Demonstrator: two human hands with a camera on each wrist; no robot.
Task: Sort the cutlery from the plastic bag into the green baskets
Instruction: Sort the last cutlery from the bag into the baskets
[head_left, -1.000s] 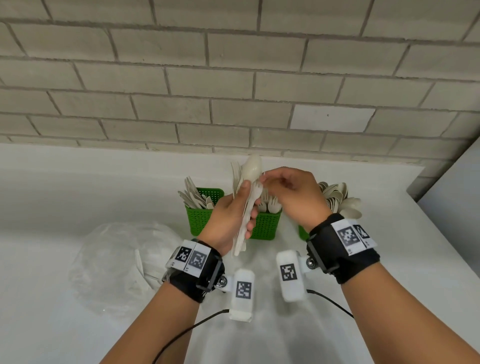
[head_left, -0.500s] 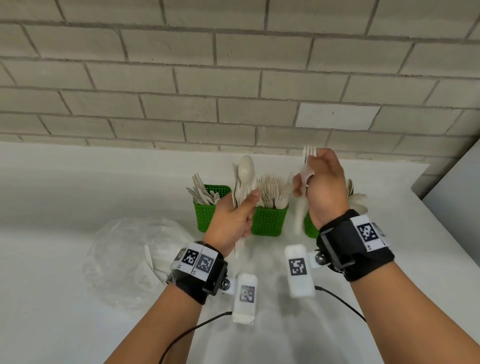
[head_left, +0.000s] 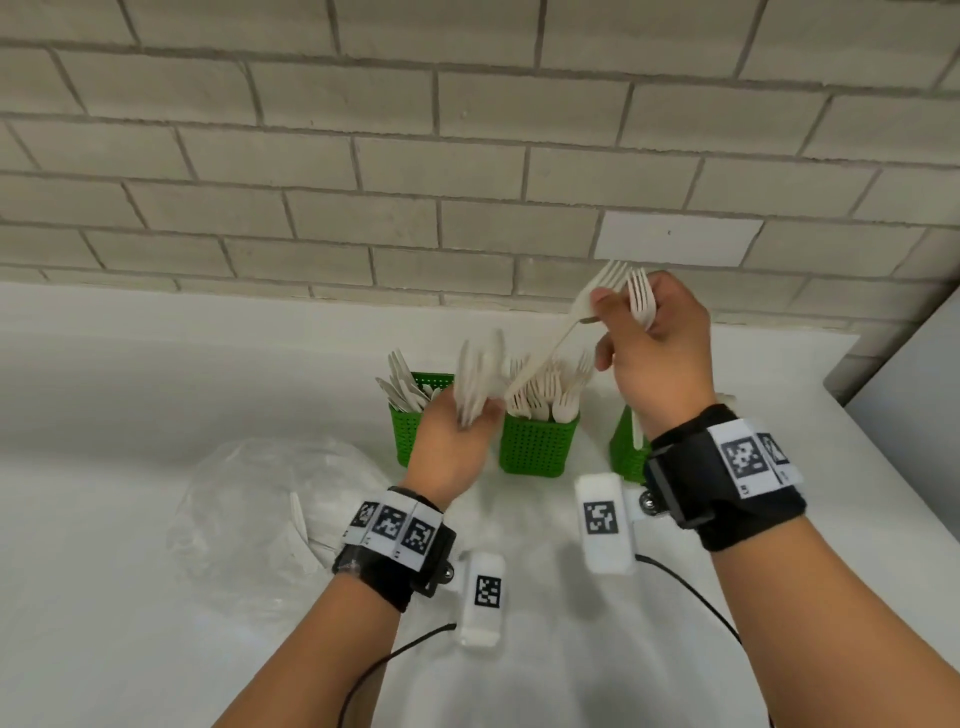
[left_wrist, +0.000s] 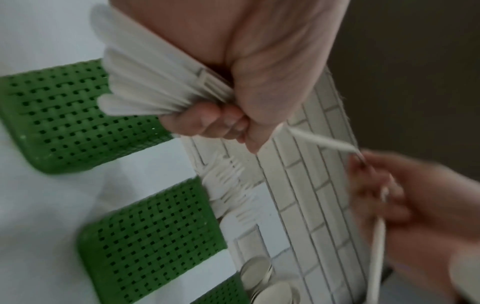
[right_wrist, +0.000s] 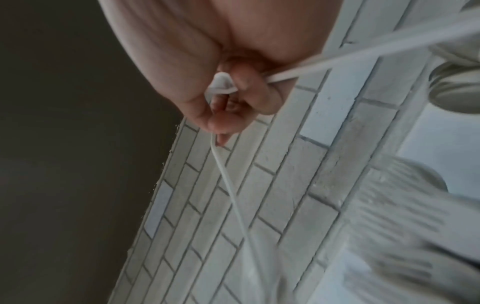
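A fanned bundle of white plastic cutlery (head_left: 480, 379) sits clenched in the left hand (head_left: 452, 447), whose grip is curled tight round the handles in front of the three green perforated plastic baskets (head_left: 537, 447) on the white counter (head_left: 104, 415). Above the middle basket the right hand (head_left: 657, 353) is raised, its grip closed on two white plastic forks (head_left: 618, 296), one pinched at thumb and fingertip with its long handle slanting down toward the bundle. The crumpled clear plastic bag (head_left: 260, 514) lies on the counter left of the baskets.
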